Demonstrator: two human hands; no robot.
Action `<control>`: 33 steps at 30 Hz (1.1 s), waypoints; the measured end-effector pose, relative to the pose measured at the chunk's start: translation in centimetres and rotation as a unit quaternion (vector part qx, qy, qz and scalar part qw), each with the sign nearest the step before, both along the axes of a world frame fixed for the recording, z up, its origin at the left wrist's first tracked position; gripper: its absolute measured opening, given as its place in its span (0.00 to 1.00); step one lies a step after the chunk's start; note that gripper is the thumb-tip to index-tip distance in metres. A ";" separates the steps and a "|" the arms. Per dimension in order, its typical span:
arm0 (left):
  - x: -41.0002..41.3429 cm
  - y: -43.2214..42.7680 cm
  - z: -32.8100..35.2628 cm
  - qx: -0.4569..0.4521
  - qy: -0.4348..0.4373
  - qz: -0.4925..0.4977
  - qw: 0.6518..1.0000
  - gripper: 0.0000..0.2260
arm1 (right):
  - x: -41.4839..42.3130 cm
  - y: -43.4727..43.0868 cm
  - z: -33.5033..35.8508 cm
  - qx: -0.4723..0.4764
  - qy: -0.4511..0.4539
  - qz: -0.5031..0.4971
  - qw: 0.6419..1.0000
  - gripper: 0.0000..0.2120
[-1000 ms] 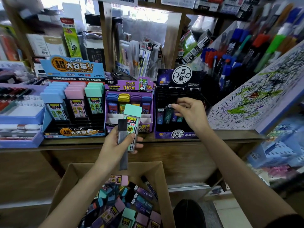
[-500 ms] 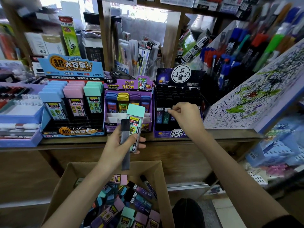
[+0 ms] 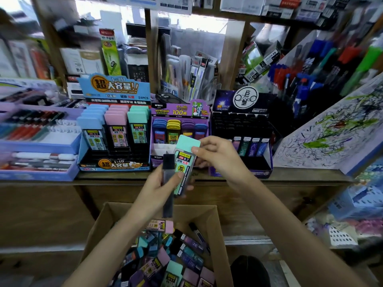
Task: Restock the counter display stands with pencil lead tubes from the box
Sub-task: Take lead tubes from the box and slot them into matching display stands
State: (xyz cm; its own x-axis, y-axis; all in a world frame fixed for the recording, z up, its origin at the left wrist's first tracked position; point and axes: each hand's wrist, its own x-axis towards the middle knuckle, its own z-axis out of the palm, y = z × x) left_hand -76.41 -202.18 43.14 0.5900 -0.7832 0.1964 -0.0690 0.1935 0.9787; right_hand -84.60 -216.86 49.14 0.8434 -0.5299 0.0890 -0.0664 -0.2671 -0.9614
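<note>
A dark wooden counter (image 3: 62,204) runs across the view, and a strip of pale tiled floor (image 3: 290,274) shows at the lower right. Behind it rise wooden uprights (image 3: 148,48) that carry a crowded upper shelf (image 3: 259,19). Bright daylight comes through the glass panes (image 3: 196,25) between them.

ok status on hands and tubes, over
Left hand grips mint tube and black tube. Right hand pinches the mint tube's cap. Box below holds more tubes. Nothing between hands and stands.
</note>
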 end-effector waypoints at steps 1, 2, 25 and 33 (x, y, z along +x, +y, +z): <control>0.6 0.5 0.1 0.003 -0.025 0.025 0.999 0.08 | 0.5 0.2 0.2 0.011 -0.008 0.007 1.000 0.05; 1.3 1.1 0.2 0.005 -0.039 0.049 0.998 0.06 | 1.2 0.5 0.4 0.013 -0.016 0.012 1.000 0.04; 10.2 10.0 -1.2 0.021 0.055 0.155 0.986 0.08 | 13.9 4.0 2.3 -0.446 -0.008 0.026 0.895 0.11; 9.7 10.0 -0.6 0.024 -0.012 0.154 0.988 0.05 | 15.0 3.7 1.7 -0.571 0.023 0.013 0.821 0.10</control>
State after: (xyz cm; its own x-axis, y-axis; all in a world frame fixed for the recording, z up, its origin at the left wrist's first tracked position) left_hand -66.67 -192.21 42.52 0.7972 -0.5760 0.1807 -0.1414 0.1128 0.9835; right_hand -69.64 -213.13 50.84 0.8694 -0.1040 0.4830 -0.0745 -0.9940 -0.0800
